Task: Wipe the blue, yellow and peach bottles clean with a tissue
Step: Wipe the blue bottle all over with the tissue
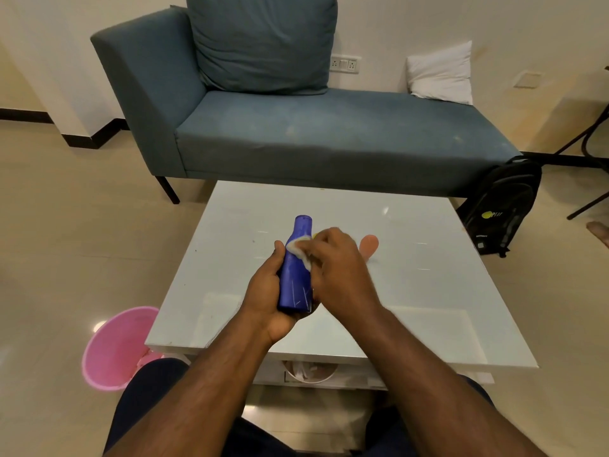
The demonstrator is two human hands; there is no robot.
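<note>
A glossy white coffee table (428,291) is seen from above, set on a floor of pale beige tiles (66,225). Behind it a blue-grey chaise sofa (329,140) is placed against a cream wall, with a large blue cushion (263,44) propped at its back and a small white pillow (441,74) leaned at the far end. A white socket panel (344,63) is fixed to the wall between them. A black backpack (501,206) is stood on the floor beside the table's far right corner, and a pink bucket (112,347) is set on the floor near the table's near left corner.

The blue bottle (296,278) is held above the table's middle, lifted clear of the surface. Its long axis is run almost straight away from the person, tilted slightly upward, with the narrow capped neck pointed toward the sofa and the broad base turned toward the person. The lower body is gripped by the left hand (267,291), whose fingers are curled round it from below and whose thumb is laid along its left side. A white tissue (301,250) is pinched in the curled fingers of the right hand (339,272) and pressed against the bottle's shoulder on its right side.

The peach bottle (369,245) is partly seen on the table just beyond the right hand, and only a sliver of the yellow bottle (315,235) is shown above the knuckles.
</note>
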